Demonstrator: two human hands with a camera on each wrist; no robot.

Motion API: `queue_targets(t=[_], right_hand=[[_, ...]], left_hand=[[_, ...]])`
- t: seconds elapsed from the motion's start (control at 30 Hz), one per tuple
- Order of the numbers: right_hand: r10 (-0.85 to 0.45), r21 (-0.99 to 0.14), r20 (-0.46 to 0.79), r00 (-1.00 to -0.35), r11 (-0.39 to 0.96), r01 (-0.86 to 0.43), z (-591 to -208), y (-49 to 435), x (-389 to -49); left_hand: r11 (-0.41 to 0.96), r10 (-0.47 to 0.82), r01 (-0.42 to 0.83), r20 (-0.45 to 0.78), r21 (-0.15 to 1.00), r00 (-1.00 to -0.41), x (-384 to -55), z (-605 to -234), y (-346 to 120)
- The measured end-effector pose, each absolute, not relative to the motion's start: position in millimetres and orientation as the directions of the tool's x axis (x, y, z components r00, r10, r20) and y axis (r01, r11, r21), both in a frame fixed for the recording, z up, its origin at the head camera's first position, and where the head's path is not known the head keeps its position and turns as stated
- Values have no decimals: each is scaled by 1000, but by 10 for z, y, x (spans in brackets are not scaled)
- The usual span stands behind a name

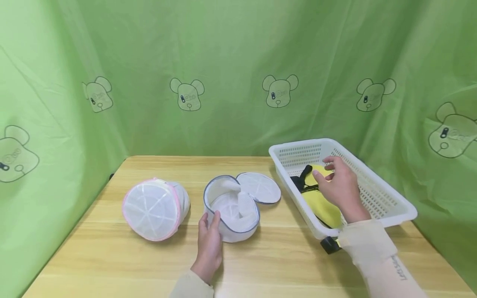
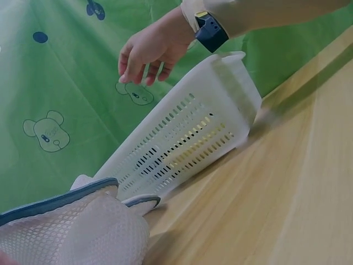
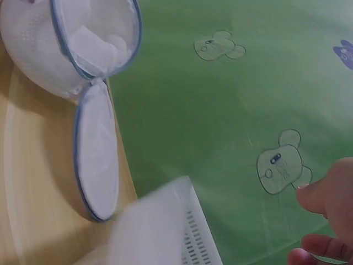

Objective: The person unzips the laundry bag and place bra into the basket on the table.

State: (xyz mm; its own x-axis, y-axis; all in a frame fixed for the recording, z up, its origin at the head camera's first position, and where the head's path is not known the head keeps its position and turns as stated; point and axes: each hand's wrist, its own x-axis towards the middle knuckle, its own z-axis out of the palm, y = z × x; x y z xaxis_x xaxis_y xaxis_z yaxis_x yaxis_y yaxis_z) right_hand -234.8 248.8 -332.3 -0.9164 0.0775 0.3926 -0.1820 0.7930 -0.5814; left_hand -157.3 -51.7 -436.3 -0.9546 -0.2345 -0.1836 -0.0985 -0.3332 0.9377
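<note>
My left hand (image 1: 210,242) rests with extended fingers against the near left side of a white mesh laundry bag (image 1: 238,234) with blue trim. This bag stands on the table, its round lid (image 1: 262,188) folded open to the right and a piece of white mesh bunched inside. Over a white plastic basket (image 1: 400,209), my right hand (image 1: 340,186) hovers with loosely bent fingers and nothing in its grasp. Beneath it in the basket lie a yellow cloth item (image 1: 326,209) and black straps (image 1: 306,173). The left wrist view shows the bag's mesh wall (image 2: 105,232) up close.
A second mesh bag (image 1: 150,211), pink-trimmed, lies on its side at the left of the wooden table (image 1: 112,265). Green curtain (image 1: 231,124) printed with bear heads surrounds the back and sides. The basket's slotted long wall (image 2: 182,143) borders the right part of the table.
</note>
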Motion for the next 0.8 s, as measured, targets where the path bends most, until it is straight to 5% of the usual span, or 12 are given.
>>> queue_targets(t=[0.8], right_hand=[[-83, -532, 475, -876, 766, -361, -3195, 1841, -2383]], left_hand=[[-405, -185, -150, -242, 902, -953, -1837, -4245, -515]])
